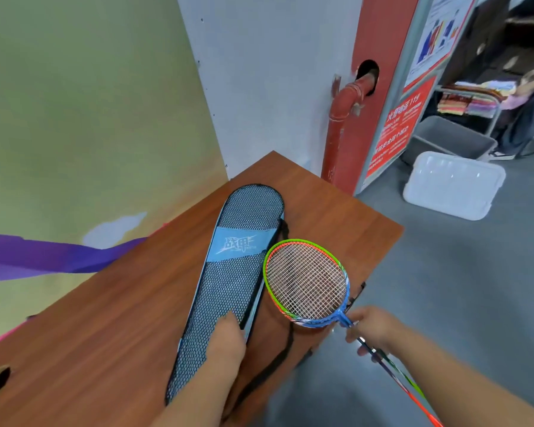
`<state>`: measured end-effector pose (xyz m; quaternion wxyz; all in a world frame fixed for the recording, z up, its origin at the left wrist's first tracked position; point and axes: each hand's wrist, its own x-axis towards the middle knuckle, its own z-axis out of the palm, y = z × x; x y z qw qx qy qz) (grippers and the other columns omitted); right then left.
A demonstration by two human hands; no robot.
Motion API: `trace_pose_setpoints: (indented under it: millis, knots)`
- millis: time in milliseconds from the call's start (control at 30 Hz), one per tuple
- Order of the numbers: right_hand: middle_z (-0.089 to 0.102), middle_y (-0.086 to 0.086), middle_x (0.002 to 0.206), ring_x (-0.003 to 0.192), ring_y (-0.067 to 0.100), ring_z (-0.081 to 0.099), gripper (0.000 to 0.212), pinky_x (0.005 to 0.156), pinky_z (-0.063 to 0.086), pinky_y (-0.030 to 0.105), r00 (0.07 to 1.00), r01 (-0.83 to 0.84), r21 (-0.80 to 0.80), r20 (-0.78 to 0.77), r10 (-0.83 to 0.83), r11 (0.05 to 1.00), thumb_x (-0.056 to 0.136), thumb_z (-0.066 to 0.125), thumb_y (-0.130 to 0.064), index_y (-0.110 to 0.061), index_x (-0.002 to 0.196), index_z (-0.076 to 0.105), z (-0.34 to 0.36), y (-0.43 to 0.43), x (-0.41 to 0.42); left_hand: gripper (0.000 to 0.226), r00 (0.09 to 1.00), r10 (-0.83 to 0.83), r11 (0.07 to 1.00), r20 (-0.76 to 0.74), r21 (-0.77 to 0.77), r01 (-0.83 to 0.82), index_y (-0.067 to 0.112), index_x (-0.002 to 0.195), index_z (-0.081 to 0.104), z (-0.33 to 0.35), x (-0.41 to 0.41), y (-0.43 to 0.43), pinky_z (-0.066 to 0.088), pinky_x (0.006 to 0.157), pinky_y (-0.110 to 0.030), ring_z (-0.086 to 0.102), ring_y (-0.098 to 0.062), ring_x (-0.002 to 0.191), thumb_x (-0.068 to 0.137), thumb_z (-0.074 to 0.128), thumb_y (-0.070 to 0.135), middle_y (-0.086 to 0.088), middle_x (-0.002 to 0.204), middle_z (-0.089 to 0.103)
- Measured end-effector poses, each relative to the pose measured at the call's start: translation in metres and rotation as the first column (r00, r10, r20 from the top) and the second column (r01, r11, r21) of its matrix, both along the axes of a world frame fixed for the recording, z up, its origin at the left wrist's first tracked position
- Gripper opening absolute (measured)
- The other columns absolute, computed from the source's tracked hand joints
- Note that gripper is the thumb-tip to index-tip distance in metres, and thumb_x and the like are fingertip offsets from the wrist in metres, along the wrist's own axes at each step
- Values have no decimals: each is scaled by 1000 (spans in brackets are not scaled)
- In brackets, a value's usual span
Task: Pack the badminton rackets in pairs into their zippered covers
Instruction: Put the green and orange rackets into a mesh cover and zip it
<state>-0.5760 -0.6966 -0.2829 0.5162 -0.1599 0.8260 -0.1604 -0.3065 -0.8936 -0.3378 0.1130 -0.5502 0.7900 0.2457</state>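
The two rackets (305, 282) are not in the cover (238, 272) yet: the right hand (373, 329) clamps its fingers (363, 351) on their thin shafts beside the cover on the bench (105, 334), while the left hand (227, 337) presses it with straight fingers.

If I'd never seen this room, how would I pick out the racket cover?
Find the brown wooden table in the corner beside the red pipe. Along it lies the racket cover, a long flat pouch with the left hand resting on it. It alone is grey mesh with a light blue band of white lettering, unlike the green-and-orange rackets held beside it.
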Motion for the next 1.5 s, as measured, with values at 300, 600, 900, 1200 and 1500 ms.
trace_pose_setpoints:
  millis: [300,600,900,1200,1500]
  knots:
    - [73,22,111,70,33,80,29,72,67,58,991,-99,90,98,90,991,81,78,0,-20,103,77,6,8,11,11,981,140,990,-131,26,-138,5,87,49,28,-5,-13,51,76,-38,69,-39,95,93,55,11,-24,102,71]
    - [79,23,102,77,36,77,18,71,66,54,966,-180,-4,186,178,984,90,71,-5,-1,108,73,23,-27,49,8,927,56,996,-370,-38,-75,13,107,49,71,-3,-9,40,66,-29,54,-24,81,106,43,19,-3,90,57]
    - [71,18,91,76,29,71,37,64,59,37,905,209,-109,397,-150,972,109,55,-32,2,111,69,15,-102,85,15,915,-114,993,-388,-17,117,18,104,53,80,10,11,48,74,-36,60,-25,84,108,40,26,-6,97,65]
    - [77,13,95,86,22,74,62,69,59,31,689,540,-163,649,-323,826,107,48,-58,0,108,70,9,-172,98,25,877,-56,992,-477,74,103,22,125,62,76,31,23,45,82,-28,61,-14,101,108,45,30,0,117,68]
    - [81,12,115,117,32,72,49,105,54,47,497,781,-216,783,-375,586,111,45,-47,-10,129,70,-14,-222,102,26,829,0,986,-559,140,94,17,125,68,74,41,28,46,88,-21,62,-11,101,108,49,25,0,115,72]
